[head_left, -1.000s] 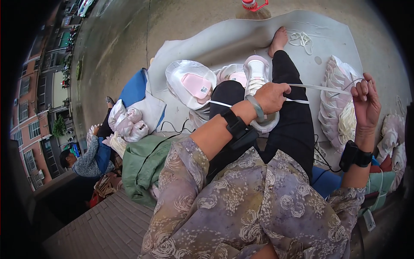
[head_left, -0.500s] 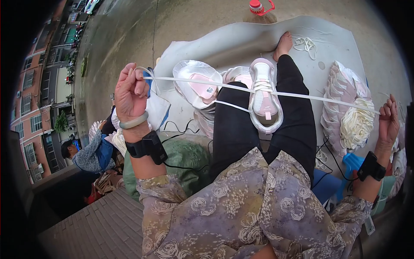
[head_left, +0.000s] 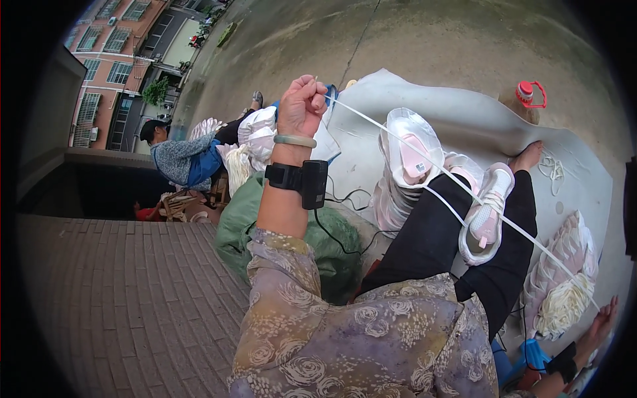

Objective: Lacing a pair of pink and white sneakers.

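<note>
A white shoelace [head_left: 361, 117] stretches taut between my hands and runs through the eyelets of a white and pale pink sneaker [head_left: 486, 229]. The sneaker rests on my thighs, its heel opening toward me. High at the upper left, my left hand [head_left: 302, 109] is closed around one end of the lace. Out at the lower right, my right hand [head_left: 602, 323] pinches the other end, though its fingers are small and partly blurred. A loose loop of lace lies across my left thigh beside the shoe.
Stacked shoe uppers [head_left: 401, 189] stand on a grey sheet [head_left: 577, 156]. More uppers with a bundle of cream laces [head_left: 564, 305] lie at right. A green sack [head_left: 249, 229] sits at left, near a seated person [head_left: 182, 156]. A red-capped bottle [head_left: 526, 93] stands beyond.
The view has turned leftward, so the shoe and legs appear farther right. The lace now runs on a steeper slant, still held at both ends.
</note>
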The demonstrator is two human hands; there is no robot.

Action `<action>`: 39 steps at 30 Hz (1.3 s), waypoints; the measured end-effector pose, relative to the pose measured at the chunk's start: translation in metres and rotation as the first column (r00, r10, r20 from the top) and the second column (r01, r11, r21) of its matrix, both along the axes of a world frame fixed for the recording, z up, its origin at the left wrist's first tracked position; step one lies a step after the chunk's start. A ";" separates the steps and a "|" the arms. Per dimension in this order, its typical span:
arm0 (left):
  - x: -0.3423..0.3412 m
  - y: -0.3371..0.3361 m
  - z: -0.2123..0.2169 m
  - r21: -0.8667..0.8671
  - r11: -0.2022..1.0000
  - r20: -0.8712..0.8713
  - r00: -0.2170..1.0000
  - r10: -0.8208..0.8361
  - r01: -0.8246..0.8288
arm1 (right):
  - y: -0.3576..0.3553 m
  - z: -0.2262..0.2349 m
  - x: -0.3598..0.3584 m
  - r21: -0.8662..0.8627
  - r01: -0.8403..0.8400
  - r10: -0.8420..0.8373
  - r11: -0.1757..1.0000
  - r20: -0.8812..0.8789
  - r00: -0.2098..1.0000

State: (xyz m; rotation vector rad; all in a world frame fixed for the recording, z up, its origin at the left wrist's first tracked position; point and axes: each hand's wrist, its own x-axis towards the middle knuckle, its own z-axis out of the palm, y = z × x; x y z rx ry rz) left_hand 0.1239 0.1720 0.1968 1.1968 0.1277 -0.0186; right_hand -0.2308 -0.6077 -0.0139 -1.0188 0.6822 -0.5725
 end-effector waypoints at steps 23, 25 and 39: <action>-0.113 -0.234 -0.183 0.993 0.114 0.067 0.675 -0.735 0.025 | 0.370 -0.006 0.175 -0.256 -0.752 0.660 0.607 -0.365 0.657; -0.113 -0.236 -0.184 0.999 0.033 0.028 0.649 -0.760 -0.005 | 0.374 -0.011 0.176 -0.535 -0.642 0.594 0.550 -0.290 0.750; -0.115 -0.239 -0.197 0.995 0.075 0.007 0.680 -0.733 0.071 | 0.373 -0.007 0.175 -0.851 -0.524 0.527 0.013 -0.440 0.727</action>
